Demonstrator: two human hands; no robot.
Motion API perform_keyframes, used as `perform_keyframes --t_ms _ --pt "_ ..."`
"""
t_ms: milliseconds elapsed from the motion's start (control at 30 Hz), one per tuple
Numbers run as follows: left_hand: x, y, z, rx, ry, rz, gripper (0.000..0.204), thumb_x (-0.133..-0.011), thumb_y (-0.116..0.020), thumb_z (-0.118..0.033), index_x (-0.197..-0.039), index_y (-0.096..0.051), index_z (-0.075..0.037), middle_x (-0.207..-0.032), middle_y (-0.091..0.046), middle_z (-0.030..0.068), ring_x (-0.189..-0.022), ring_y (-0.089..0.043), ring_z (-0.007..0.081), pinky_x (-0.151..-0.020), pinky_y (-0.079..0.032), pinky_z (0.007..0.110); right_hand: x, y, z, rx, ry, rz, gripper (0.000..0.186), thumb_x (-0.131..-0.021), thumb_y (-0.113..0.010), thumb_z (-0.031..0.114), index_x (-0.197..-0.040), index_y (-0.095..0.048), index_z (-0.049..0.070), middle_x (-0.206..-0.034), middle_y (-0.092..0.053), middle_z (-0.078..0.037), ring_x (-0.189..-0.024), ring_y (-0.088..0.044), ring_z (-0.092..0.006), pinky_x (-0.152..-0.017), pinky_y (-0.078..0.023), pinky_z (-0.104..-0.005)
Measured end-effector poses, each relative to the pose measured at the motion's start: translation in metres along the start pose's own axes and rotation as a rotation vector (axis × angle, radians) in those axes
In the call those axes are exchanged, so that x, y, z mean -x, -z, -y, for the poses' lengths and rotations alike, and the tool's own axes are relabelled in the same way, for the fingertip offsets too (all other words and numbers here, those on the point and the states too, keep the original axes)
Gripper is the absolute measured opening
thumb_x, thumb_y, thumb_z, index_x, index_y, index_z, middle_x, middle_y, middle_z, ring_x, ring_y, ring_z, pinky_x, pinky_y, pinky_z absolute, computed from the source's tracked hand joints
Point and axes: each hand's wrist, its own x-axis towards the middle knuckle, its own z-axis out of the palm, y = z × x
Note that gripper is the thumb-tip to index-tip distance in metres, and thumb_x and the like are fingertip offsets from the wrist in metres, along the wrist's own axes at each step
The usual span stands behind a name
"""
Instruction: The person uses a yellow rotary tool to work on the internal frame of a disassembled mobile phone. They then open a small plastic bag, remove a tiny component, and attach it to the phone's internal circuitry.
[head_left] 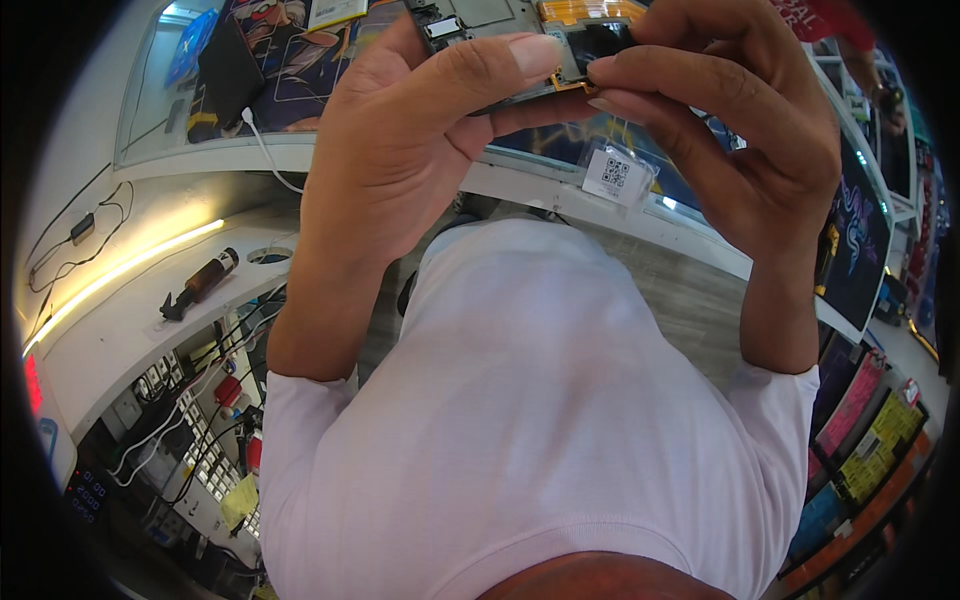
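Note:
Near the top edge, an opened phone (pixel 485 22) with its inner frame and parts bare lies in my left hand (pixel 375 160). The left thumb presses on top of it, and the fingers reach underneath. A copper-orange flex cable (pixel 588 10) runs across the phone, beside a glossy black piece (pixel 600 42). My right hand (pixel 745 115) is closed in a pinch at the edge of that black piece, thumb and forefinger close together. Part of the phone is cut off by the picture's top.
On the counter's printed mat lie a dark flat device (pixel 228 68), a white cable (pixel 262 145), a yellow-edged battery-like slab (pixel 337 12) and a small labelled plastic bag (pixel 612 176). A brown bottle (pixel 205 280) lies on the left shelf (pixel 120 345). A person in a red sleeve (pixel 835 22) is at upper right.

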Motion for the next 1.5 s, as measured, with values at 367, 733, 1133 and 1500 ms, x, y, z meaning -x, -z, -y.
perform_keyframes --t_ms 367,733,1133,1500 --pt "0.002 -0.005 -0.004 -0.103 0.036 -0.058 0.03 -0.101 -0.054 -0.005 -0.125 -0.062 0.011 -0.118 -0.072 0.0215 -0.111 -0.073 0.0318 -0.102 -0.059 0.051 -0.002 -0.004 -0.004 0.126 0.17 0.003 0.027 -0.073 -0.091 0.006 -0.098 -0.084 0.009 -0.1 -0.066 -0.01 -0.077 -0.062 -0.0129 -0.055 -0.045 -0.0222" --pt "-0.001 -0.007 -0.009 -0.137 0.063 -0.061 0.032 -0.101 -0.055 -0.005 -0.128 -0.059 0.011 -0.119 -0.072 0.0198 -0.111 -0.073 0.0313 -0.104 -0.058 0.05 -0.007 0.004 0.004 0.074 0.058 0.071 0.026 -0.073 -0.091 0.006 -0.098 -0.084 0.01 -0.101 -0.066 -0.01 -0.077 -0.062 -0.0127 -0.053 -0.043 -0.0218" --pt "-0.002 0.005 -0.007 0.037 0.008 0.069 0.033 -0.103 -0.051 -0.005 -0.131 -0.059 0.01 -0.124 -0.071 0.0203 -0.118 -0.07 0.0325 -0.107 -0.056 0.054 -0.007 0.003 -0.01 0.054 0.148 0.028 0.025 -0.074 -0.092 0.008 -0.098 -0.083 0.009 -0.102 -0.066 -0.01 -0.077 -0.062 -0.0126 -0.057 -0.046 -0.0224" --pt "-0.003 0.006 -0.009 -0.085 0.046 -0.035 0.034 -0.102 -0.052 -0.004 -0.132 -0.057 0.011 -0.123 -0.071 0.0213 -0.115 -0.071 0.034 -0.104 -0.058 0.053 -0.014 0.004 -0.014 -0.008 0.131 0.055 0.023 -0.074 -0.09 0.006 -0.096 -0.083 0.008 -0.098 -0.066 -0.01 -0.07 -0.062 -0.0122 -0.054 -0.044 -0.0223"
